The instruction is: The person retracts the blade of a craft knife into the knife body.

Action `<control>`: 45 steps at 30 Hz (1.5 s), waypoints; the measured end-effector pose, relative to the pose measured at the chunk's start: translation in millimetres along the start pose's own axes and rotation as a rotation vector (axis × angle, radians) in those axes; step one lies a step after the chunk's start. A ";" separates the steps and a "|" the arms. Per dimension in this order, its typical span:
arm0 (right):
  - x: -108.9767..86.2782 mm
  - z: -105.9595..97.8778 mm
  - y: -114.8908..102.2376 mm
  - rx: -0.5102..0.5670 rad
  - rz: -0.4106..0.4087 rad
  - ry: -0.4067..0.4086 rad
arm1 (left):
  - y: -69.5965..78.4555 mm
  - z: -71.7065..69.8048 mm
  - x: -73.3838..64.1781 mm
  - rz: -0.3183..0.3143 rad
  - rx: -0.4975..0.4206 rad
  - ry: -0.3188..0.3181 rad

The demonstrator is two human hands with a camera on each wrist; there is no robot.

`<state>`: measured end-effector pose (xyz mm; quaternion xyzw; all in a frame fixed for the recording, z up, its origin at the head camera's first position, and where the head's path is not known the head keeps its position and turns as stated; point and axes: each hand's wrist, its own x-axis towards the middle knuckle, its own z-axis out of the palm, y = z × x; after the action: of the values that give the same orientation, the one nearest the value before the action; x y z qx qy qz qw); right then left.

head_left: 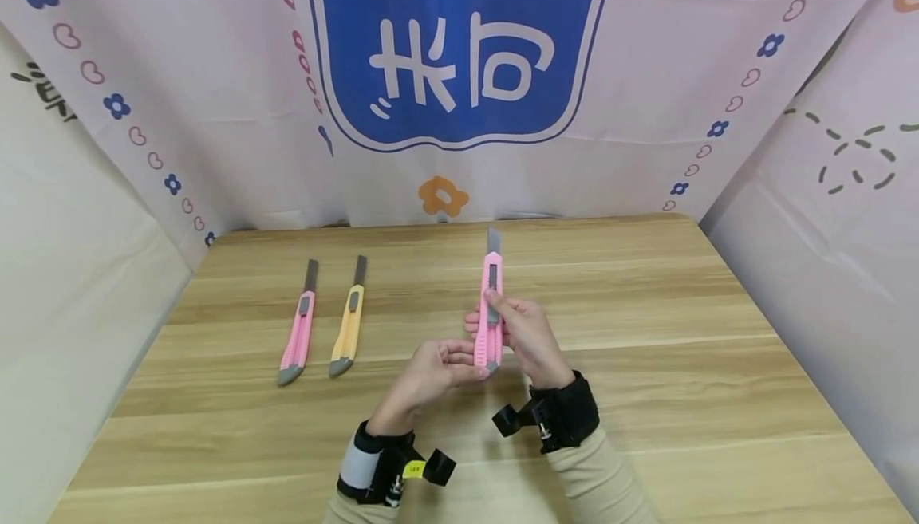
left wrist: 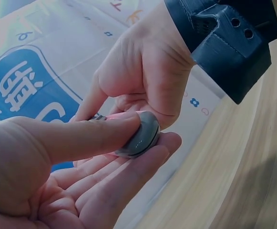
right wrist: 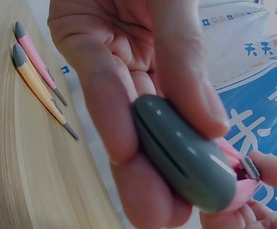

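A pink utility knife (head_left: 490, 309) with a grey blade pointing away is held up over the table between both hands. My left hand (head_left: 438, 368) pinches its grey end cap (left wrist: 145, 133) between thumb and fingers, as the left wrist view shows closely. Higher on the body, my right hand (head_left: 530, 336) grips the knife, its thumb on the grey slider (right wrist: 249, 168). The blade extends out of the far end. On the table to the left lie another pink utility knife (head_left: 297, 339) and a yellow utility knife (head_left: 348, 328), side by side, both with blades out.
The wooden table (head_left: 682, 364) stretches under the hands. A printed white cloth (head_left: 244, 125) with a blue panel hangs along its back edge, and pale cloth walls rise on both sides. Each wrist wears a black band with a small camera mount.
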<state>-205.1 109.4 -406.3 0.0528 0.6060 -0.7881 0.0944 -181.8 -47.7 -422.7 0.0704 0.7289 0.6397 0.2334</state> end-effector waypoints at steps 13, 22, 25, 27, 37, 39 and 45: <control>0.8 -1.4 1.1 -0.031 -0.029 0.001 | 0.8 2.0 0.2 0.005 -0.021 -0.005; 1.6 2.5 1.0 -0.005 -0.029 -0.008 | 2.0 -1.3 -2.7 -0.006 -0.025 -0.029; 1.0 2.8 0.3 -0.003 -0.015 0.008 | 2.4 -1.7 -2.1 0.004 -0.022 -0.032; 0.3 3.0 -0.2 0.005 -0.003 0.010 | 2.3 -1.9 -1.6 0.007 -0.018 -0.028; 0.2 3.0 -0.2 0.020 0.017 0.008 | 2.5 -2.2 -2.7 0.000 -0.034 -0.010; 0.8 3.4 0.7 0.009 0.022 0.012 | 2.3 -2.1 -3.1 0.004 -0.026 -0.002; 0.5 3.8 1.3 -0.006 0.019 0.030 | 3.4 -0.9 -3.6 -0.002 -0.029 0.008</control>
<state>-205.2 105.4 -406.7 0.0699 0.6090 -0.7846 0.0930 -179.7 -49.4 -418.4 0.0636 0.7204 0.6504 0.2322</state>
